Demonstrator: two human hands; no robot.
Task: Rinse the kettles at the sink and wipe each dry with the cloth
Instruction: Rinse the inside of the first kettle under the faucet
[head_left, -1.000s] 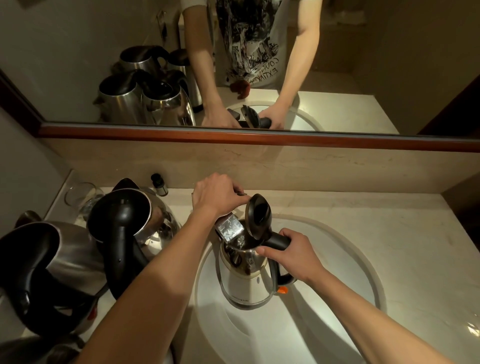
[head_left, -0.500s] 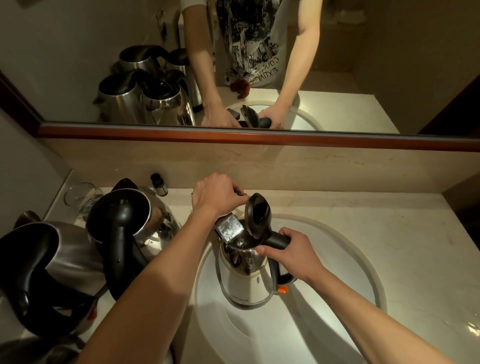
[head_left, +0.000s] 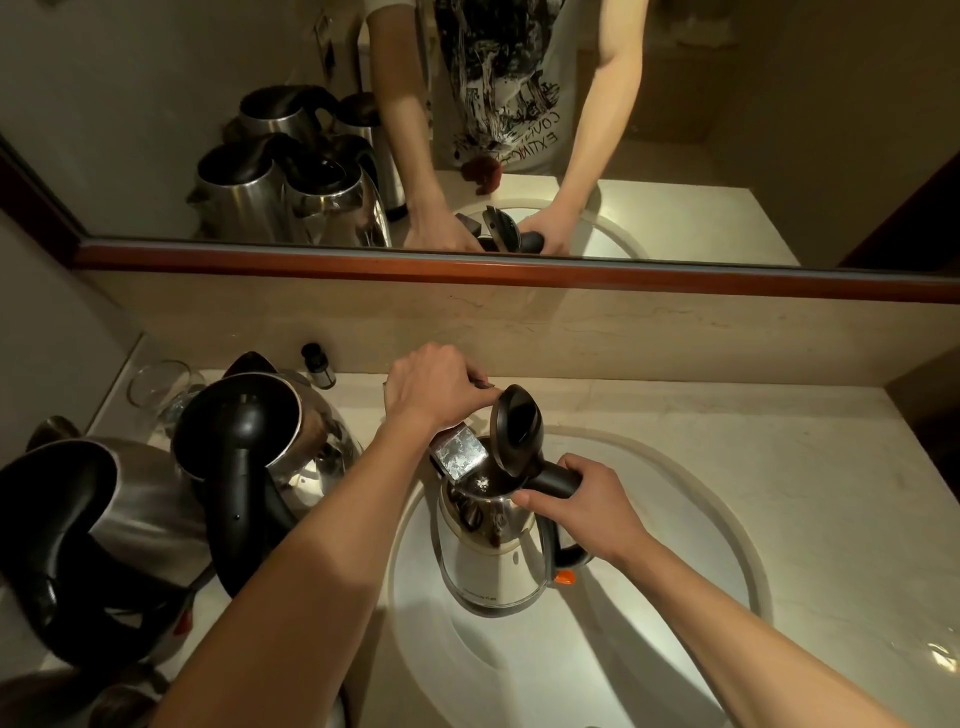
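A steel kettle (head_left: 493, 566) with a black handle and an orange switch hangs upright over the white sink basin (head_left: 649, 623). Its black lid (head_left: 517, 428) stands flipped open. My right hand (head_left: 582, 506) grips the top of its handle. My left hand (head_left: 434, 387) rests closed over the tap handle behind the kettle, which it hides. The chrome spout (head_left: 457, 457) pokes out under that hand, right above the kettle's mouth. No cloth shows on the counter.
Two more steel kettles stand on the counter at left, one near the sink (head_left: 260, 441) and one at the left edge (head_left: 88, 525). A drinking glass (head_left: 156, 384) and a small dark bottle (head_left: 318, 364) sit by the back wall. A mirror above reflects everything.
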